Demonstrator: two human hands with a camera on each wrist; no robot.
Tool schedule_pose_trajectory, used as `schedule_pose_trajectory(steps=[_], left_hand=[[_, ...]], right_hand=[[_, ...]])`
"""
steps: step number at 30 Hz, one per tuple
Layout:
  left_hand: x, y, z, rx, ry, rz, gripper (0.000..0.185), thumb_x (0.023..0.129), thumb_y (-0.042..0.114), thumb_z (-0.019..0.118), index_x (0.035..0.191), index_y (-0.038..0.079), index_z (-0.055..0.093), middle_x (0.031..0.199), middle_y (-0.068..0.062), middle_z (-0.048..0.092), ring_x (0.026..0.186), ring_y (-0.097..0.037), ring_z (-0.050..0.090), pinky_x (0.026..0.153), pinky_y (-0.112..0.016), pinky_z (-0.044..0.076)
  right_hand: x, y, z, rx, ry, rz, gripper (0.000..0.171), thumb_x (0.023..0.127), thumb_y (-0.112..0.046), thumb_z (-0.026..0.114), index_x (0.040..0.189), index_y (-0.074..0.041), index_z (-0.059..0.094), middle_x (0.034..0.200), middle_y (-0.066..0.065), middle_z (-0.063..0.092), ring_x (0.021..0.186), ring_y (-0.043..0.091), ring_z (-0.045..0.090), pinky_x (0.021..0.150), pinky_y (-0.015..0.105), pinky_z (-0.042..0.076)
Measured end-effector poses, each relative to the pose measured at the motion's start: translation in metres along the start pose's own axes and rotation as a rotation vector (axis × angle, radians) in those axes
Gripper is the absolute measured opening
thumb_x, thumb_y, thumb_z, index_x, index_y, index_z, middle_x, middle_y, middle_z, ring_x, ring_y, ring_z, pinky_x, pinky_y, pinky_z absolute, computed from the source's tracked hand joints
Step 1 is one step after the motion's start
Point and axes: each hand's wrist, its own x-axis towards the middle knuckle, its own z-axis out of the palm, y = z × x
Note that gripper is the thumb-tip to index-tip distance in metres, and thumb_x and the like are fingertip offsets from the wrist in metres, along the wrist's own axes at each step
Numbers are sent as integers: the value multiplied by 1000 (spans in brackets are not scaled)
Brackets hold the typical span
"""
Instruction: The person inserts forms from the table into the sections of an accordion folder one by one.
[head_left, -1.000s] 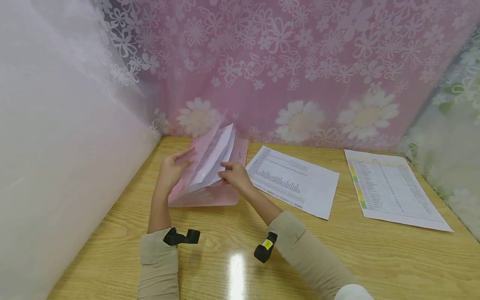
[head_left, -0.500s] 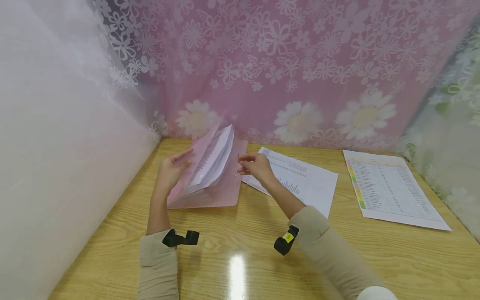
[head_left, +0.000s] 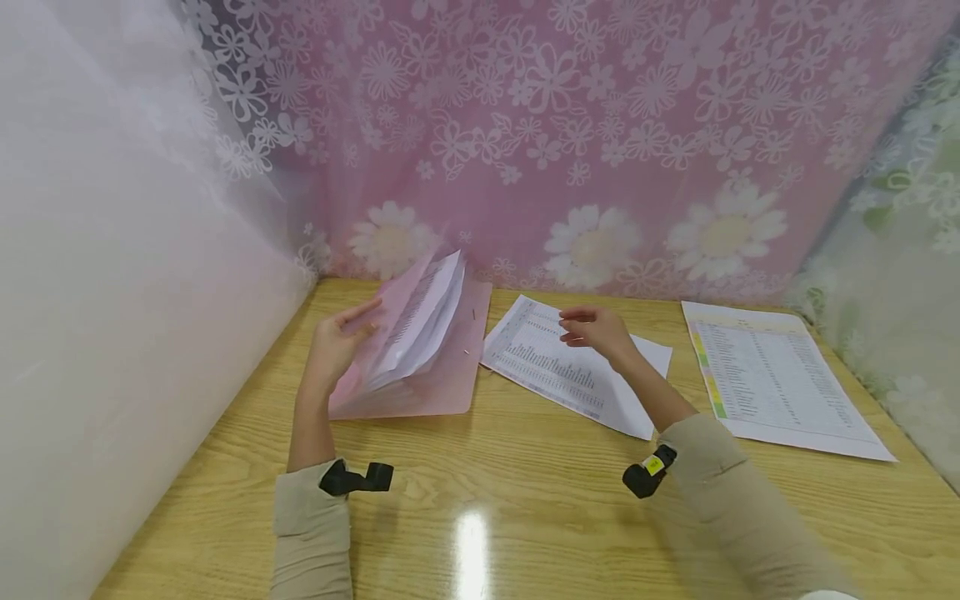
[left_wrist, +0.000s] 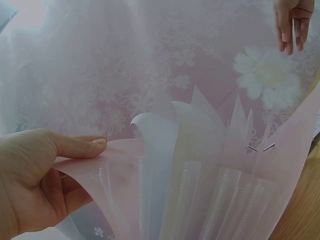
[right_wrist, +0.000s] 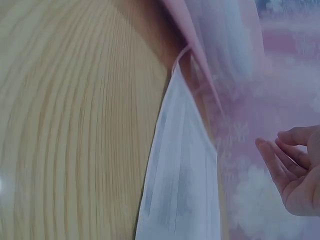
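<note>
On the wooden table, close to the pink flower curtain, we keep a pink folder open. Our left hand holds up the folder's front cover. From the left wrist view, the thumb lies on top of the cover and the other fingers curl under it, so we pinch the cover between them. White pages stand up inside the folder and fan out. Next to the pages we see see-through pockets and two small staples on the folder's back flap. The folder's bottom edge rests on the table.

Just beside the folder, on its right, lies a printed sheet full of small rows of numbers. Our right hand floats over the far part of this sheet. Its fingers are loose and a little bent, and they hold nothing. We cannot tell if the fingertips touch the paper. The right hand is well away from the folder.

Farther right from the folder, past the first sheet, lies a second sheet with a colored stripe down its left side. It lies flat and does not touch the first sheet.

Left of the folder hangs a white curtain. A black strap sits on each wrist, at the end of a tan sleeve.
</note>
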Motion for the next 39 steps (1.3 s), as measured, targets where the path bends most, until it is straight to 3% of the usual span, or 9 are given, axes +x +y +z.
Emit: schedule_pose_trajectory(steps=[7,14,17,22,24,29,36,39], left_hand=[[-14,33,-1,-3,-8,-6,35,89,-1,57,123,-5,55,130,-20,48,100,-26,44,46,-16,28],[-1,3,0,0,4,8,35,88,8,62,123,5,60,128,-11,52,113,-18,46,56,-17,35],[-1,1,0,3,9,12,35,88,8,63,123,6,60,128,-10,53,102,-18,49,50,-18,32],[-2,3,1,-18,6,9,35,88,7,62,122,5,60,129,-10,52,112,-18,47,54,-16,35],[-2,3,1,-20,0,2,35,88,7,62,123,5,60,129,-10,51,120,-18,42,62,-16,38],[-1,3,2,-12,-6,-16,35,88,9,62,123,6,60,130,-9,51,122,-18,41,65,-18,38],[-1,3,1,-14,-4,-23,35,88,10,62,123,8,60,130,-8,51,103,-18,47,50,-19,31],[-1,4,1,-18,-5,-22,35,88,9,62,123,7,60,130,-8,51,110,-17,46,53,-19,33]], right_hand=[[2,41,-45,-207,28,-71,40,92,-13,57,124,9,49,114,28,55,95,35,60,80,40,48],[1,73,-68,-476,84,-129,39,90,-11,58,122,10,51,120,28,52,109,42,48,88,50,39],[1,84,-74,-502,100,-87,42,89,-11,58,125,9,49,128,30,44,119,46,36,94,54,31],[-1,101,-85,-506,107,14,51,91,-16,55,134,6,39,138,31,28,126,49,20,97,58,22],[-1,106,-88,-520,106,24,53,91,-18,55,135,6,37,138,31,29,126,49,21,98,58,21],[-1,114,-93,-534,107,40,54,91,-19,56,134,7,37,134,32,34,124,47,26,98,55,24],[-1,119,-98,-603,68,58,58,90,-20,57,135,8,34,138,32,28,126,48,21,99,55,21],[-4,120,-100,-615,32,59,63,89,-22,58,135,11,31,137,34,27,126,49,20,100,55,20]])
